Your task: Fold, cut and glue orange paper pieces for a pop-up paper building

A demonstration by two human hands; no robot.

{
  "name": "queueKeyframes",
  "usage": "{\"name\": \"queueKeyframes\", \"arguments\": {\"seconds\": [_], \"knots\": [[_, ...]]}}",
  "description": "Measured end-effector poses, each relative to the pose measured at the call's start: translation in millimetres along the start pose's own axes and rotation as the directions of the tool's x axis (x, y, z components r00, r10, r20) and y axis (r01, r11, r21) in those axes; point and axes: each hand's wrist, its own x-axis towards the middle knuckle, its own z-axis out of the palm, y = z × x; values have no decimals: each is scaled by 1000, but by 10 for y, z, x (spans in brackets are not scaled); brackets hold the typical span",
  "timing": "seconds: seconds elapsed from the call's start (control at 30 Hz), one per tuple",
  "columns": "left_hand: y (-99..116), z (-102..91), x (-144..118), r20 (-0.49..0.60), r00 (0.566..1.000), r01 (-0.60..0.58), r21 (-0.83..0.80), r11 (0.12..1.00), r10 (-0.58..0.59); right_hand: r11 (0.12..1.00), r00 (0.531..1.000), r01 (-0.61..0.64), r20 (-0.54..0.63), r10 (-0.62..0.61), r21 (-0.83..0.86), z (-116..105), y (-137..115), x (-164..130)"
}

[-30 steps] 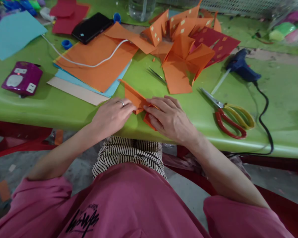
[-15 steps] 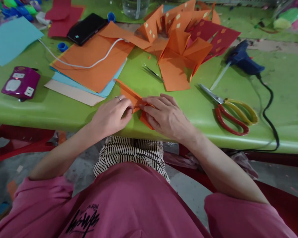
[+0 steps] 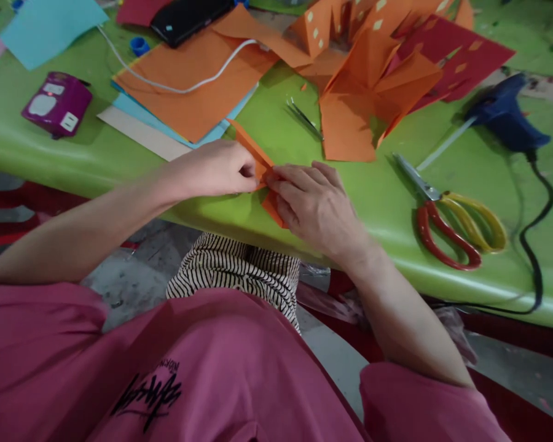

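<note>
A folded piece of orange paper point(image 3: 251, 147) lies at the front edge of the green table, partly covered by both hands. My left hand point(image 3: 225, 167) has its fingers curled in and pinches the paper's left part. From the other side, my right hand point(image 3: 316, 202) presses its fingertips on the middle of the paper, next to the left fingertips. One corner of the paper sticks out below the right fingers. Just beyond the hands lie metal tweezers point(image 3: 305, 119) and a larger folded orange paper shape point(image 3: 350, 123).
To the right lie scissors point(image 3: 442, 202) with red and yellow handles and a blue glue gun point(image 3: 502, 116) with a black cord. Stacked orange and blue sheets point(image 3: 198, 80) carry a white cable point(image 3: 179, 91). A purple socket box point(image 3: 58, 104) stands left, a black phone point(image 3: 191, 18) behind.
The camera view has tilted and shifted, so the table items appear displaced. My left forearm lies flatter, with the wrist turned; both hands stay on the orange paper.
</note>
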Motion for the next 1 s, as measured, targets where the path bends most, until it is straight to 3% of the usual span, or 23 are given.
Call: {"name": "queueKeyframes", "arguments": {"seconds": [0.13,0.33,0.7,0.8,1.0], "knots": [[26,-53,21,88,994,55,46,997,-59,1000,1000,3,-25,-3,0,43,15,-8],[-115,61,61,-18,996,-89,126,988,92,1000,998,11,-69,-12,-10,79,23,-22],[-196,152,-98,-115,985,-125,67,990,132,1000,1000,3,-9,-3,9,12,7,-13],[-193,172,-161,-151,970,-185,46,982,190,1000,1000,7,15,-7,2,-18,3,-11],[-186,213,-280,-149,950,-247,168,954,273,1000,1000,8,-8,-8,13,-1,22,-21]]}}
